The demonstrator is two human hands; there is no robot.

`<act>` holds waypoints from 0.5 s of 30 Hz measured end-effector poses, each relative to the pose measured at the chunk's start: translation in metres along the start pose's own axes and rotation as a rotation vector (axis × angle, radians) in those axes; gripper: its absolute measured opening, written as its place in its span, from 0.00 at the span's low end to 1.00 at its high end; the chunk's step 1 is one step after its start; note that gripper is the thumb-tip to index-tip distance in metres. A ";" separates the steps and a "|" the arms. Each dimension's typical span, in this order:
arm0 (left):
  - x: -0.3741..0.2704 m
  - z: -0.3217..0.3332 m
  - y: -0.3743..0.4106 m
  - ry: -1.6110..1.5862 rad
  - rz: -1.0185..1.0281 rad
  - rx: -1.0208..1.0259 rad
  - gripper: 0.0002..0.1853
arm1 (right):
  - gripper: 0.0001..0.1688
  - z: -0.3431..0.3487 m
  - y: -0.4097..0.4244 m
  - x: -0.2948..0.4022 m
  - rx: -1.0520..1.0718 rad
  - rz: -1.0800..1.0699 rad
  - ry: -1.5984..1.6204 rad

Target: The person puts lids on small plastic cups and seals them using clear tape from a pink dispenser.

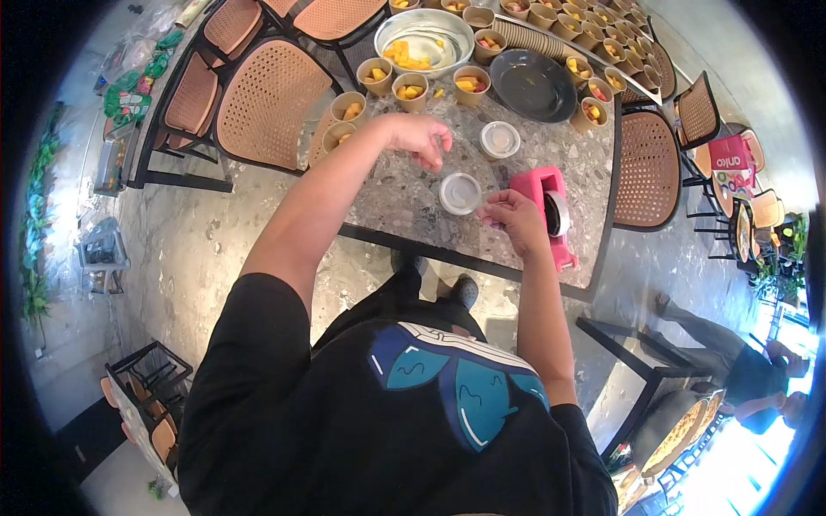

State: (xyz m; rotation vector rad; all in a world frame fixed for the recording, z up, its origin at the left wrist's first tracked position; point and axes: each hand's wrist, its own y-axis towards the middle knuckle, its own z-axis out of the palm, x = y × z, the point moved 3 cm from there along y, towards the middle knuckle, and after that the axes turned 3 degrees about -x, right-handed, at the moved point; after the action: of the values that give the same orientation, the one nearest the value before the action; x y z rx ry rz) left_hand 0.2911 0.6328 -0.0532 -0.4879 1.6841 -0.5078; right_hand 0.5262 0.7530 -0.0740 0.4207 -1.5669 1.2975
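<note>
A paper cup with a clear plastic lid (460, 193) stands near the table's front edge, between my hands. My right hand (510, 216) is at this cup's right side, thumb and fingertips pinched together; whether a bit of tape is between them is too small to tell. Above and left of the cup hovers my left hand (423, 140), fingers curled and apart, holding nothing. A second lidded cup (500, 140) stands behind the first. Beside my right hand is a pink tape dispenser (535, 184) with a roll of tape (557, 213) in it.
Open paper cups of cut fruit (410, 92) stand around a large bowl with yellow fruit pieces (424, 42) and a dark round dish (533, 86). More filled cups (590, 35) crowd a tray at the back right. Cane-backed chairs (271, 100) flank the table. A person (729, 355) is at the far right.
</note>
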 end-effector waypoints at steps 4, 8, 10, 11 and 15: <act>0.004 0.003 0.004 0.002 -0.015 -0.024 0.20 | 0.14 0.001 0.004 -0.008 -0.009 -0.020 -0.012; 0.009 0.007 0.009 0.061 0.020 -0.103 0.19 | 0.14 0.007 0.008 -0.010 -0.094 -0.099 -0.065; 0.017 0.008 0.012 0.055 0.027 -0.135 0.18 | 0.13 0.012 0.009 -0.010 -0.114 -0.136 -0.107; 0.021 0.008 0.013 0.042 0.029 -0.150 0.19 | 0.13 0.013 0.010 -0.010 -0.139 -0.159 -0.113; 0.031 0.013 0.014 -0.042 0.002 -0.171 0.20 | 0.13 0.014 0.008 -0.008 -0.222 -0.208 -0.211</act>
State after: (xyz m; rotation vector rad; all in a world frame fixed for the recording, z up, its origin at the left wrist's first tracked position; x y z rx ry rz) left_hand 0.2982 0.6256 -0.0887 -0.6167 1.6948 -0.3514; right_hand 0.5161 0.7412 -0.0835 0.5767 -1.7701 0.9325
